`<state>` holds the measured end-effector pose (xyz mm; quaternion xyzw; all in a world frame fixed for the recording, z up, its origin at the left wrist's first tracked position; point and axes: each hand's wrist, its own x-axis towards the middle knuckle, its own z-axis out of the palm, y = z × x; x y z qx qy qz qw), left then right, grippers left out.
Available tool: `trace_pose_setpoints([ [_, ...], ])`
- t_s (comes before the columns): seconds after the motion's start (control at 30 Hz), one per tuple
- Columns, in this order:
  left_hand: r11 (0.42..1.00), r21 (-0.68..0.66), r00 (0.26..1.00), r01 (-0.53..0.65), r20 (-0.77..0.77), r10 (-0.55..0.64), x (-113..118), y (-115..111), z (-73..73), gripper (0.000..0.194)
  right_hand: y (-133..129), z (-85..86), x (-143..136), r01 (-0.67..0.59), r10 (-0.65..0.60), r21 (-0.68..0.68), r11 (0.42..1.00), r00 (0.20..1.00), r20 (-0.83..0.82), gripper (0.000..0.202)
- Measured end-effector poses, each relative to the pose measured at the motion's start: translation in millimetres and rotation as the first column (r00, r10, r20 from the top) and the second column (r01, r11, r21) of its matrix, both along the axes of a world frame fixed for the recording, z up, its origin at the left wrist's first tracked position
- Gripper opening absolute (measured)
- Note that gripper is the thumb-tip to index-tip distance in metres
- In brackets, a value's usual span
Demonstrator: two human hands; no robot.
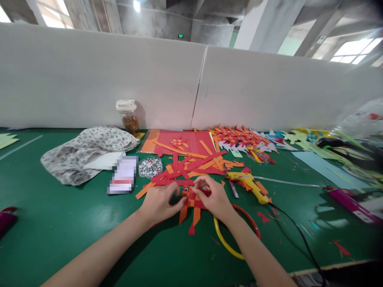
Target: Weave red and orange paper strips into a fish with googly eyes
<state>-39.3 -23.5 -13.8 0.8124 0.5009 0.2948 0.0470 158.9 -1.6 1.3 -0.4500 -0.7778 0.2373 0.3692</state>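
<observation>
A woven paper fish (190, 199) in red and orange, with a googly eye and loose strip ends hanging toward me, lies between my hands over the green table. My left hand (160, 201) pinches its left edge by the eye, thumb against fingers. From the right, my right hand (216, 196) is closed on its upper right part, and its fingers hide that side. Behind my hands spreads a pile of red and orange paper strips (191, 165). A finished-looking woven fish (178, 142) rests on a red sheet (196, 137) farther back.
At right lie a yellow glue gun (249, 184) with its cord, a utility knife (233, 189) and a red-yellow ring (223, 239). Googly eyes (150, 167), a phone (123, 175), patterned cloth (72, 155) and a drink cup (129, 117) stand left. Woven pieces (239, 135) are heaped behind.
</observation>
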Motion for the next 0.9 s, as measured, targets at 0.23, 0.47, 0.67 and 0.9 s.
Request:
trace_pose_setpoints([
  [0.23, 0.933, -0.349, 0.96, 0.087, 0.281, 0.016, 1.6, 5.2, 3.8, 0.03, 3.1, 1.4, -1.6, 0.06, -0.117, -0.162, 0.985, 0.921, -0.371, 0.023],
  [0.47, 0.829, -0.472, 0.797, 0.3, 0.602, 0.054, 6.9, 7.1, -2.4, 0.03, 2.8, 4.8, -2.4, 0.008, -0.118, -0.243, 0.97, 0.889, -0.442, 0.029],
  [0.67, 0.758, -0.513, 0.702, 0.403, 0.705, 0.104, 6.3, 8.1, -0.8, 0.029, 3.5, 1.2, -1.8, -0.033, -0.097, -0.271, 0.962, 0.885, -0.455, 0.031],
  [0.9, 0.763, -0.505, 0.707, 0.402, 0.701, 0.091, 6.7, 6.2, 2.2, 0.028, 2.1, 1.5, -1.3, -0.008, -0.127, -0.31, 0.951, 0.901, -0.414, 0.035],
])
